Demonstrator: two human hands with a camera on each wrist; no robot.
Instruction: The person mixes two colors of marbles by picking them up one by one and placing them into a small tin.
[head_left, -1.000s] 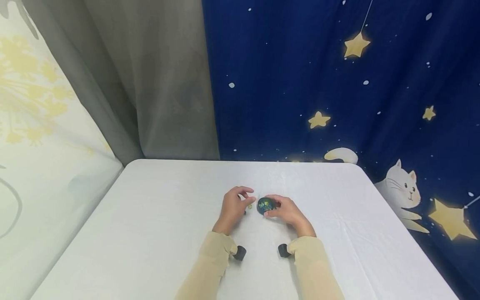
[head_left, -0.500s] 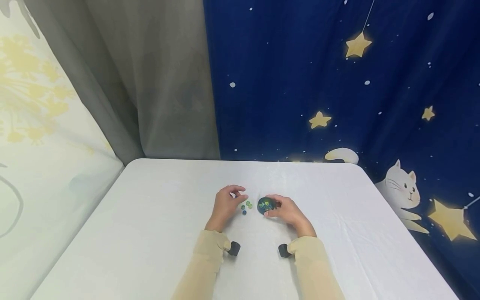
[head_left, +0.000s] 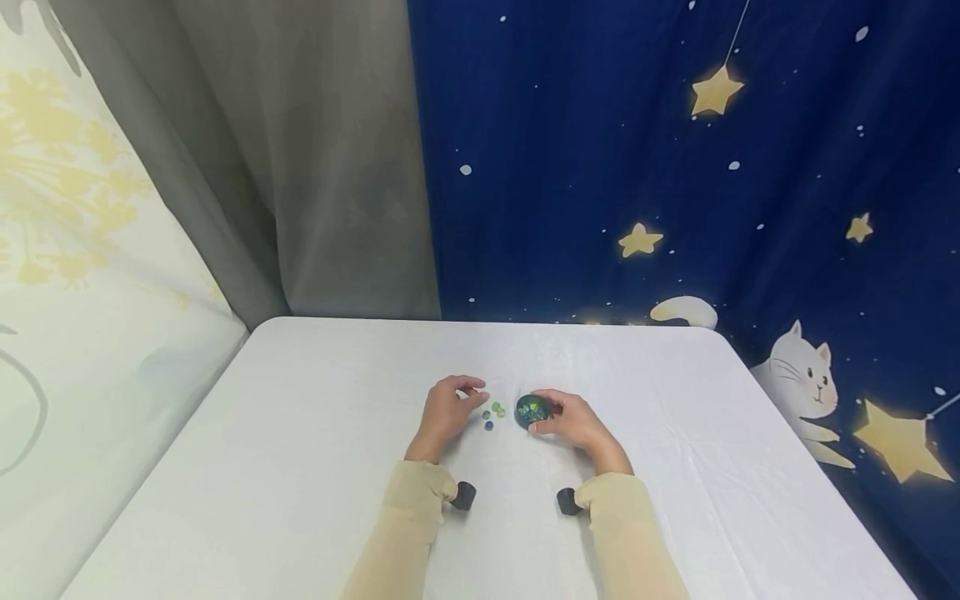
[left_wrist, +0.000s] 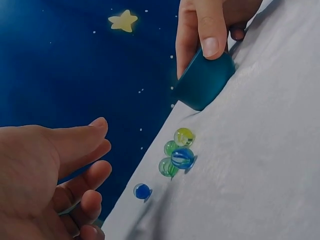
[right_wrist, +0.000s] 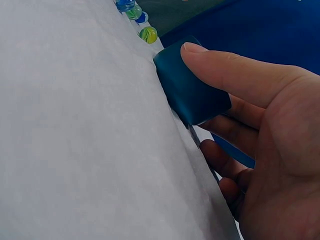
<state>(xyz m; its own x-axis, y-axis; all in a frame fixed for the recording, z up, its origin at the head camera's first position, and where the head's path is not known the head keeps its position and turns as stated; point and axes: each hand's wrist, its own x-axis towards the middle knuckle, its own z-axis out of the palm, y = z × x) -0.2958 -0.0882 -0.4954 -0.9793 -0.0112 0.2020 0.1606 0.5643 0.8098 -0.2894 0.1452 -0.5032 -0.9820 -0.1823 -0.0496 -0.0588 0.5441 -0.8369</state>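
I see the white table [head_left: 300, 467] carrying everything near its middle, nearer the far edge than the near one. I judge the step is gathering loose marbles into the small blue cup [head_left: 532, 411]; the next pick needs a fine pinch on one marble. My right hand [head_left: 573, 423] grips the cup, thumb on its wall, fingers curled behind. My left hand [head_left: 442, 412] hovers half-open, holding nothing, just beside the marbles [left_wrist: 176, 155] which lie between both hands.
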